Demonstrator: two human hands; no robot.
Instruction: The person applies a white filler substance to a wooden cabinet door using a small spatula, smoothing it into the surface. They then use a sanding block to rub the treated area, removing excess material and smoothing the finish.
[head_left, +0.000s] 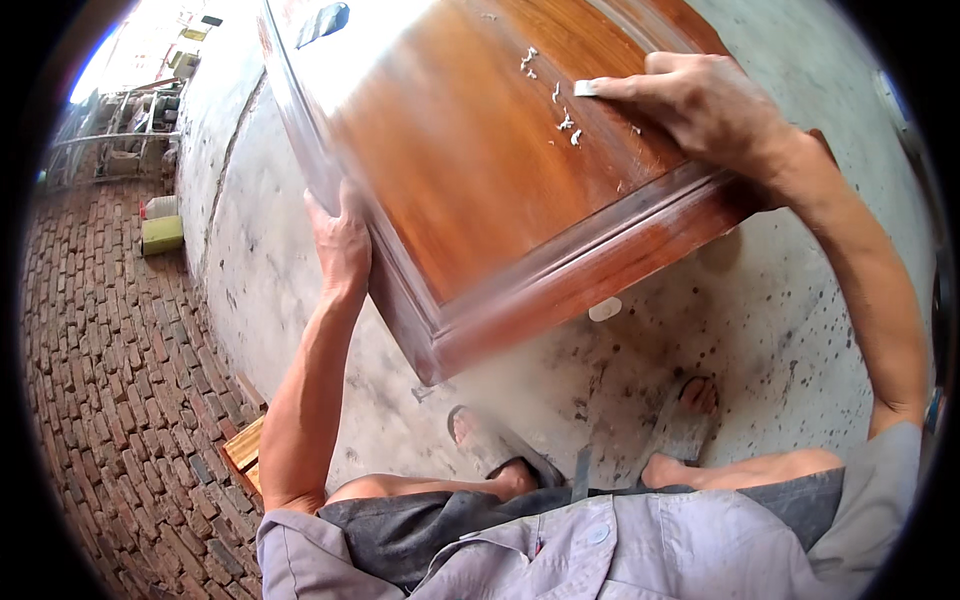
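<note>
A glossy red-brown wooden panel (pixel 430 190) with moulded, raised edges is tilted in front of me. My left hand (pixel 341 240) grips its left edge, with part of the fingers hidden behind the edge. Over the panel's right side lies my right hand (pixel 706 108), its index finger stretched forward and the other fingers curled. At that fingertip is a small white piece (pixel 585 88), pressed to the wood; its kind is not clear. Several whitish crumbs (pixel 567 122) are scattered on the surface just left of the fingertip. Bright glare covers the panel's upper left.
Below the panel is a stained concrete floor (pixel 560 390), with my sandalled feet on it and a pale oval spot (pixel 605 309) near the panel's edge. Brick paving (pixel 120 370) runs along the left. A yellow-green container (pixel 161 235) and a slatted wooden piece (pixel 243 452) stand there.
</note>
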